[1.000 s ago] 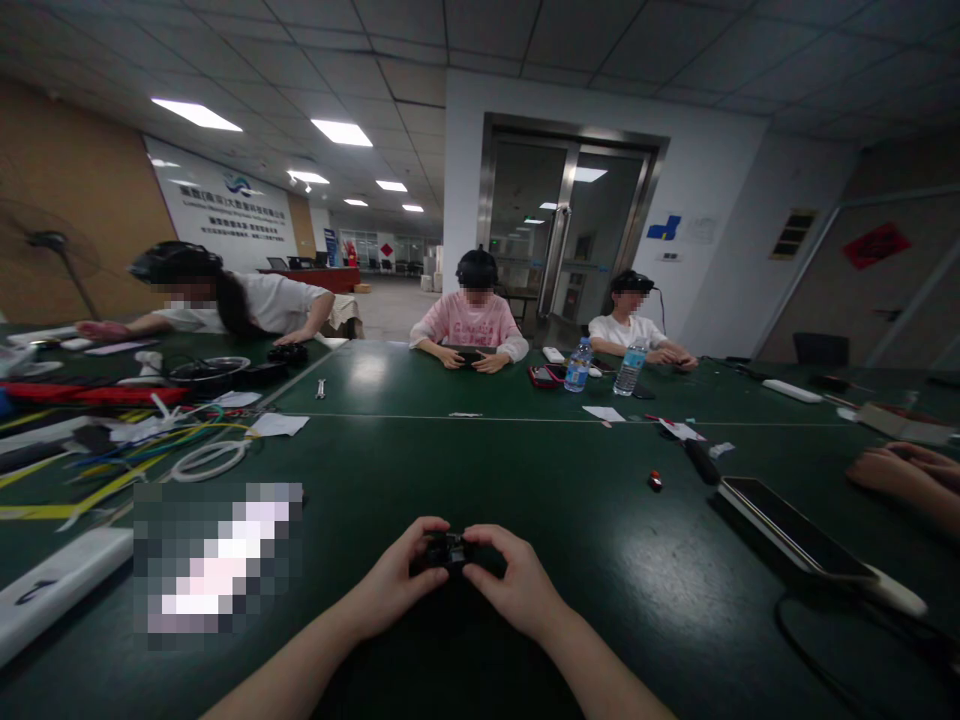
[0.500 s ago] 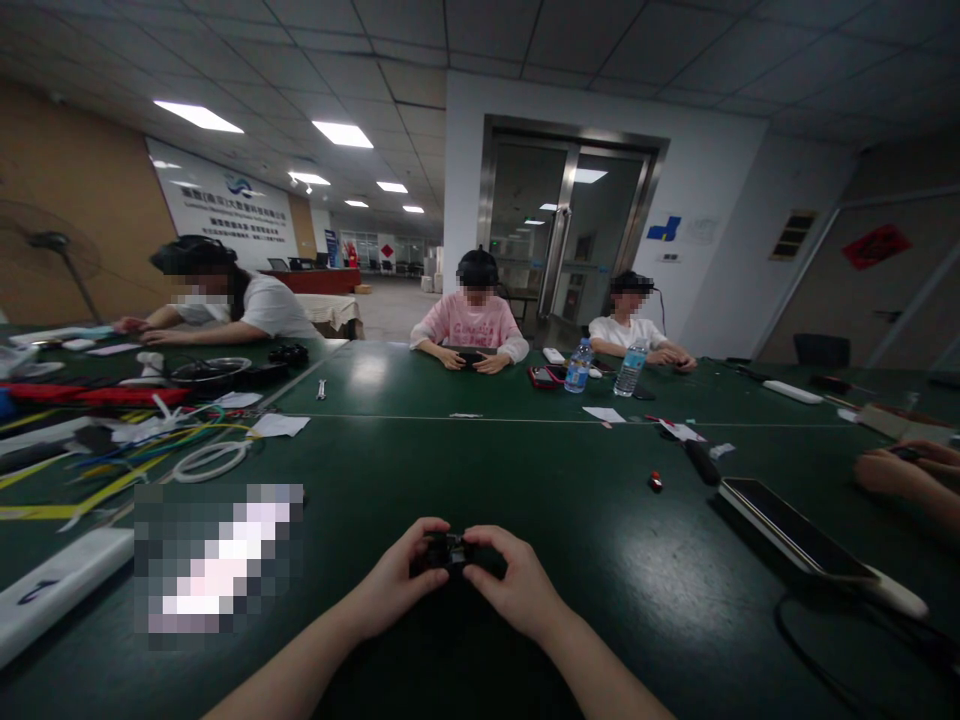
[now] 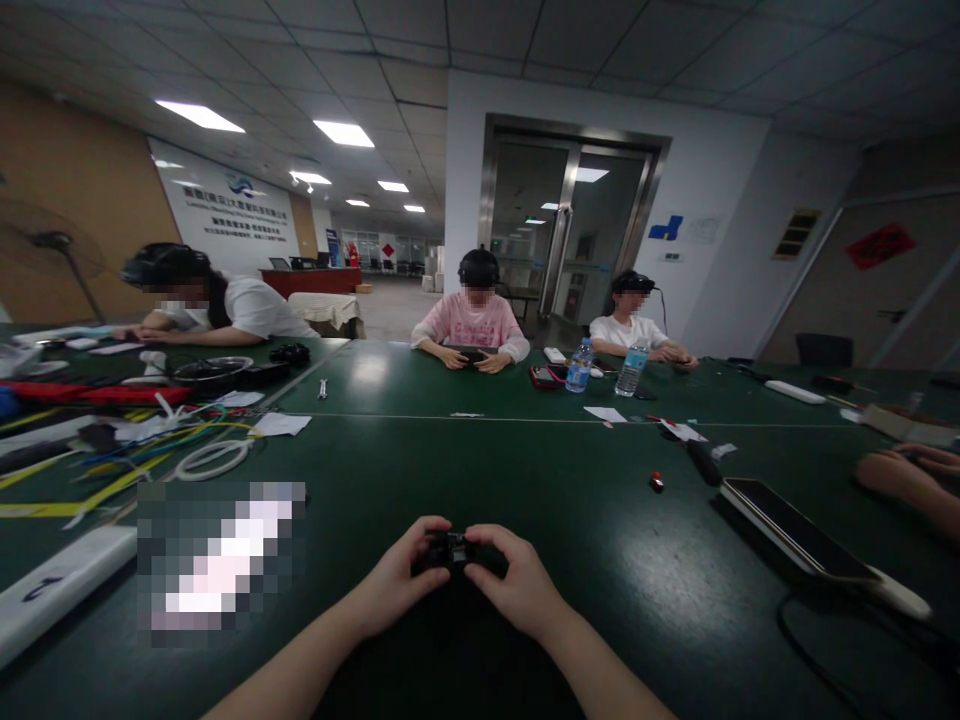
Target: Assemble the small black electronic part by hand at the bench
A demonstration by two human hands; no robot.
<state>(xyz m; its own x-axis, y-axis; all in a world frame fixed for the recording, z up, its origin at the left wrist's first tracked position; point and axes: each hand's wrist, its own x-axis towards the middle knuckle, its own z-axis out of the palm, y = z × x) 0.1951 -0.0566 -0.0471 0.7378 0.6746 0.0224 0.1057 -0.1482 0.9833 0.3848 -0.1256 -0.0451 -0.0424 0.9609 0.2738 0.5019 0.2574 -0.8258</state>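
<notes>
A small black part (image 3: 450,549) sits between both of my hands, just above the green table (image 3: 570,520) at its near edge. My left hand (image 3: 397,580) has its fingers curled round the part's left side. My right hand (image 3: 517,582) pinches the right side with thumb and fingers. What the part is I cannot make out; most of it is hidden by my fingers.
A phone (image 3: 795,515) lies flat at the right, a tiny red item (image 3: 656,481) beyond it. Coiled cables (image 3: 210,458) and a white box (image 3: 56,590) crowd the left. Three people sit across the table, two water bottles (image 3: 579,366) before them. Another person's hand (image 3: 904,478) rests at right.
My hands and the black part have hardly moved. The person at the far left has shifted their head and arms.
</notes>
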